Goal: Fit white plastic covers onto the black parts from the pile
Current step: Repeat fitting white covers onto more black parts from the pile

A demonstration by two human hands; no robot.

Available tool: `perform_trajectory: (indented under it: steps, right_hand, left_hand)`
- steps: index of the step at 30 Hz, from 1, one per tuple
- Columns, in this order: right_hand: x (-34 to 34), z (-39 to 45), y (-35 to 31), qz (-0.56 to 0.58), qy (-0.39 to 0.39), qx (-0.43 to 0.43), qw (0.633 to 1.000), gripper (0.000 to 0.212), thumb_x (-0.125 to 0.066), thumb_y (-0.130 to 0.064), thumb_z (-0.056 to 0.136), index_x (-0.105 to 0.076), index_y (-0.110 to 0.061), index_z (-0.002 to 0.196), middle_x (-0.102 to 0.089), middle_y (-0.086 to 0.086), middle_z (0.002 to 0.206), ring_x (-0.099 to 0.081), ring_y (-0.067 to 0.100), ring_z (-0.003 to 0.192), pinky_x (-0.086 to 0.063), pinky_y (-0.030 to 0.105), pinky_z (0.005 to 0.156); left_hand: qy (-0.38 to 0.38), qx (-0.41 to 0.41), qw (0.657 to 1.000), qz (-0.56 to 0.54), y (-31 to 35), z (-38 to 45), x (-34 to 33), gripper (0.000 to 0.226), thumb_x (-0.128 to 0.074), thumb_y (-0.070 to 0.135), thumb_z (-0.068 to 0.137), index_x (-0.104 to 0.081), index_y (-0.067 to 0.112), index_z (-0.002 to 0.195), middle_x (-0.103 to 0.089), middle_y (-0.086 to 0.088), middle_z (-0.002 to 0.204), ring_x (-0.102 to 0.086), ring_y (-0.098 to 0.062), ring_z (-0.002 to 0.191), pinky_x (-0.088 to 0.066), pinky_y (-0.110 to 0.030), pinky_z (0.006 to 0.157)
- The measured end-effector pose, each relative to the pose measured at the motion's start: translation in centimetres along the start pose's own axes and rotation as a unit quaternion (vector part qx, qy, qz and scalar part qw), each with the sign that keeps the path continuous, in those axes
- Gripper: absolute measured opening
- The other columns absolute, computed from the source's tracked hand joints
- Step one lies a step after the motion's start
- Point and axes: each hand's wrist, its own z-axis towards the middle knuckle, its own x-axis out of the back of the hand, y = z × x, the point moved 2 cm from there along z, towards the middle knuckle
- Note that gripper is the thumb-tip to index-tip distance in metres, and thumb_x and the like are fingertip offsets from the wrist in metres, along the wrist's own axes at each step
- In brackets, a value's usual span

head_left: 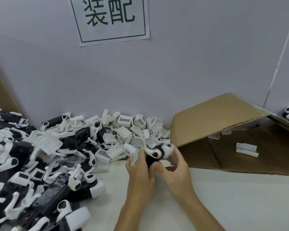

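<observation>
Both hands meet above the pale surface (pixel 207 197), raised clear of the heaps so the pieces can be pressed together. The left hand (pixel 141 170) curls its fingers around a black part (pixel 150 160) with a white cover (pixel 135 157) at its outer edge. The right hand (pixel 175 165) grips the part's blurred white-and-black far end (pixel 162 150). The part's long axis seems to run away from the person, tilted right. Loose covers (pixel 123 130) lie heaped behind; black parts (pixel 40 172) are piled left.

Black part (pixel 150 160) with white cover (pixel 163 150), blurred, above table, pile (pixel 45 155) left
</observation>
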Motion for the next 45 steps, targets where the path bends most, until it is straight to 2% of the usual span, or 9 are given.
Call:
perform_trajectory:
  steps: [3,6,9,13,18,25,33,39,45]
  right_hand:
    - [0.0,-0.2,-0.2,-0.015,0.017,-0.016,1.0,0.068,-0.071,-0.054,0.081,-0.046,-0.028,0.139,-0.063,-0.013,0.126,-0.06,-0.007,0.112,-0.05,0.017,0.085]
    - [0.1,-0.2,-0.2,-0.02,0.023,-0.038,0.999,0.032,-0.064,-0.043,0.093,-0.054,-0.04,0.123,-0.063,-0.016,0.122,-0.06,-0.008,0.109,-0.051,0.029,0.092]
    - [0.1,0.0,0.0,-0.056,0.021,-0.048,0.997,0.022,-0.058,-0.021,0.1,-0.063,-0.032,0.119,-0.068,-0.011,0.115,-0.064,0.001,0.105,-0.053,0.028,0.088]
    - [-0.4,0.2,0.4,-0.107,-0.005,-0.062,0.992,0.029,-0.05,-0.007,0.101,-0.069,-0.028,0.104,-0.073,-0.002,0.089,-0.067,0.005,0.081,-0.047,0.012,0.068]
    - [-0.8,0.0,0.8,-0.143,-0.039,-0.051,0.988,0.033,-0.05,-0.002,0.097,-0.068,-0.028,0.105,-0.073,0.001,0.077,-0.068,0.009,0.075,-0.053,0.022,0.073]
    - [-0.7,-0.3,-0.3,-0.052,-0.073,-0.043,0.995,0.033,-0.051,-0.034,0.087,-0.067,-0.024,0.113,-0.075,-0.006,0.082,-0.07,0.013,0.07,-0.045,0.01,0.06]
    - [-0.4,0.2,-0.2,-0.055,-0.087,-0.065,0.993,0.035,-0.058,0.003,0.095,-0.067,-0.028,0.109,-0.075,-0.008,0.088,-0.07,0.006,0.074,-0.05,0.015,0.06]
    - [-0.5,0.5,0.6,-0.053,-0.099,-0.082,0.99,0.037,-0.056,-0.001,0.096,-0.066,-0.035,0.106,-0.072,-0.007,0.092,-0.068,0.012,0.084,-0.057,0.027,0.068]
    - [-0.6,0.5,1.0,-0.072,-0.12,-0.098,0.985,0.038,-0.052,-0.006,0.096,-0.061,-0.042,0.106,-0.068,-0.006,0.098,-0.064,0.014,0.089,-0.053,0.03,0.077]
  left_hand:
    - [0.087,0.107,0.973,-0.185,-0.4,0.7,0.7,0.019,-0.061,0.008,0.096,-0.057,0.026,0.098,-0.071,0.011,0.095,-0.063,-0.015,0.101,-0.053,-0.037,0.088]
    - [0.162,0.238,0.884,-0.369,-0.8,1.2,1.5,0.019,-0.049,0.019,0.104,-0.067,0.017,0.096,-0.075,0.005,0.09,-0.065,-0.018,0.095,-0.052,-0.02,0.078]
    - [0.182,0.343,0.773,-0.501,-1.1,1.5,1.5,0.03,-0.037,0.02,0.108,-0.064,0.006,0.11,-0.07,-0.012,0.105,-0.064,-0.028,0.101,-0.05,-0.038,0.096]
    - [0.125,0.365,0.676,-0.628,-0.9,1.4,1.8,0.037,-0.036,0.031,0.104,-0.065,0.006,0.101,-0.066,-0.009,0.085,-0.062,-0.02,0.074,-0.048,-0.031,0.067]
    - [0.082,0.373,0.744,-0.548,-0.3,1.3,1.3,0.021,-0.059,0.03,0.094,-0.057,0.012,0.083,-0.054,-0.006,0.073,-0.053,-0.02,0.066,-0.044,-0.029,0.061]
    - [0.018,0.321,0.76,-0.565,-0.4,1.1,0.8,0.036,-0.051,0.028,0.097,-0.061,0.001,0.117,-0.073,-0.015,0.091,-0.072,-0.025,0.081,-0.058,-0.035,0.065]
    - [-0.008,0.306,0.804,-0.51,-0.1,0.6,0.2,0.027,-0.042,0.022,0.106,-0.06,0.011,0.124,-0.073,-0.018,0.099,-0.072,-0.035,0.081,-0.055,-0.04,0.055]
    - [-0.002,0.298,0.814,-0.499,0.1,0.5,0.1,0.029,-0.04,0.019,0.107,-0.057,0.008,0.127,-0.068,-0.023,0.102,-0.064,-0.039,0.086,-0.051,-0.034,0.048]
    - [-0.005,0.291,0.83,-0.476,0.1,0.4,-0.1,0.028,-0.039,0.016,0.107,-0.06,0.012,0.125,-0.073,-0.019,0.1,-0.072,-0.033,0.087,-0.06,-0.04,0.064]
